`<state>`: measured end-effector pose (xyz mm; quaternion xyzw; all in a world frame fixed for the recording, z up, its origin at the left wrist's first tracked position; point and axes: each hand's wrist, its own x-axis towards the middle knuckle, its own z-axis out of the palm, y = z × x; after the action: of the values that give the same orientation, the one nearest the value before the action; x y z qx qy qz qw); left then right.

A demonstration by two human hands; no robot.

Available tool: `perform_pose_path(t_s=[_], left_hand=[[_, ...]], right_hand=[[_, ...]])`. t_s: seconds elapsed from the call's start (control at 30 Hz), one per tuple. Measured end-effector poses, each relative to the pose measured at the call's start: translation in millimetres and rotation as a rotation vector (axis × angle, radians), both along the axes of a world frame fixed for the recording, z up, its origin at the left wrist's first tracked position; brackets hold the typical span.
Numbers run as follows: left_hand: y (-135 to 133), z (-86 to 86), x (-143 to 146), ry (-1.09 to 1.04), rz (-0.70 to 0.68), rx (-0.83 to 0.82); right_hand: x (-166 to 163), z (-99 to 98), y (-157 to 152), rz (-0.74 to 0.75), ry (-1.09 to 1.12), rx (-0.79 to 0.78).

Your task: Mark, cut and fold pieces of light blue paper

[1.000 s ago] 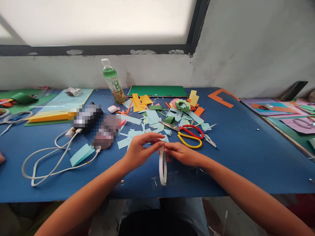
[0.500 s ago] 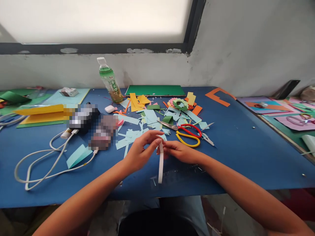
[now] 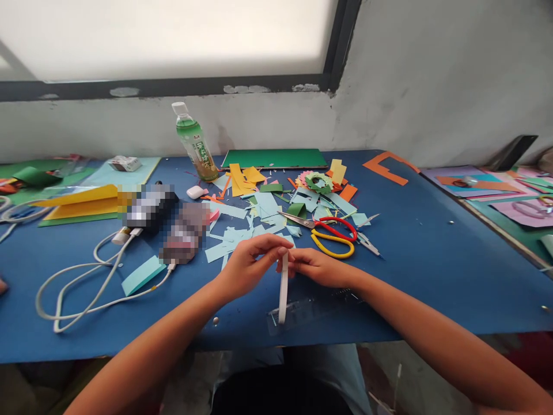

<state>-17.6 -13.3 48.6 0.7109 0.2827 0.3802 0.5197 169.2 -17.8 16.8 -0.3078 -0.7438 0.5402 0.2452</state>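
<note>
A narrow white paper strip hangs down between my hands, its lower end above the front part of the blue table. My left hand pinches its top end between thumb and fingers. From the other side, my right hand closes on the same end; some of its fingertips are hidden behind the strip. Below the strip lies a clear plastic ruler. Scissors with one red and one yellow handle rest just beyond my right hand, overlapping a pair of compasses.
Light-blue paper scraps spread beyond my hands, near a green paper rosette. A drink bottle stands at the back. White cables loop on the left. At the left edge, part of another person's hand shows.
My hands stay together at the strip's top, almost unmoved. The view has shifted slightly, and another person's fingertip has come in at the left edge.
</note>
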Motion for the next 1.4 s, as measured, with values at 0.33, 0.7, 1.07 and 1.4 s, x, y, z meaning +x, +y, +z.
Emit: perform_pose_path(t_s=[0.33, 0.7, 1.07, 1.4], left_hand=[[5.3, -2.4, -0.9, 0.079, 0.136, 0.176], [2.7, 13.9, -5.6, 0.191, -0.131, 0.21], [-1.4, 9.4, -7.9, 0.305, -0.139, 0.35], [-5.4, -0.1, -1.2, 0.258, 0.016, 0.637]], right_hand=[[-0.4, 1.5, -0.5, -0.012, -0.005, -0.002], [2.1, -2.0, 1.9, -0.028, -0.068, 0.086], [42.8, 20.1, 9.6, -0.444, -0.671, 0.474], [71.9, -6.7, 16.5, -0.564, -0.884, 0.551]])
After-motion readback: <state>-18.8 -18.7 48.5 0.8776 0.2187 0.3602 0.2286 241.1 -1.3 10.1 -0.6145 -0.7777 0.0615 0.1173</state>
